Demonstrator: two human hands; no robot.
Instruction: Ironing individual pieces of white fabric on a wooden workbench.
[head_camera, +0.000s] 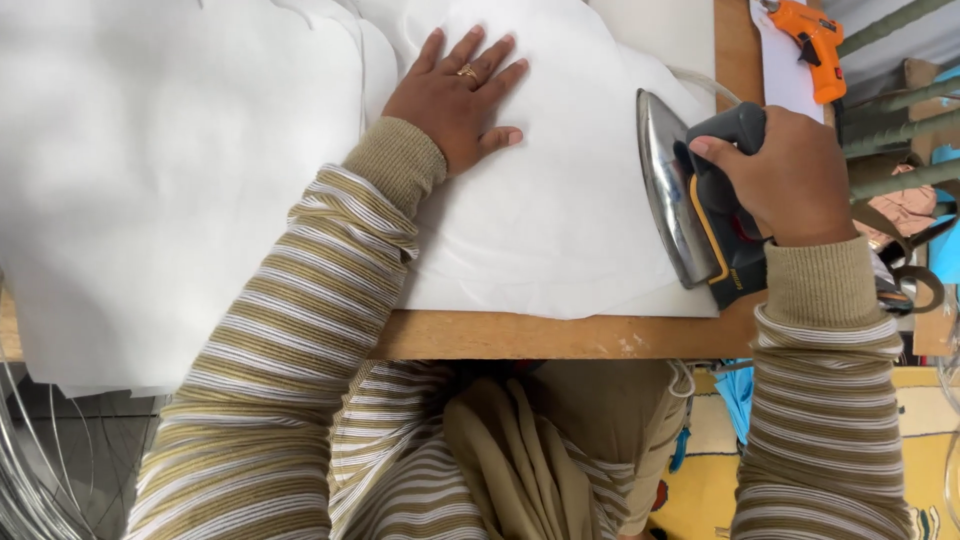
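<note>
- On the bench, I am watching the left hand lying flat on the white fabric, fingers spread wide and pressing the sheet down, a ring on one of them.
- Over at the fabric's right edge, the right hand is gripping the iron by its dark handle, fingers wrapped tight around it; the iron is tipped on its side, its shiny soleplate facing left rather than down.
- I am judging that good work here means keeping the left palm anchoring the cloth while the soleplate is coming down flat, and keeping those spread fingers well apart from the hot metal.
- The fabric is running to the front edge of the bench and overhanging it at the left, where a second white sheet is lying partly under it.
- Open room is lying between the two hands, across the middle of the cloth.
- To the right the space is tighter: an orange glue gun is resting on a white strip near the far corner, and clutter is crowding just past the bench edge.
</note>
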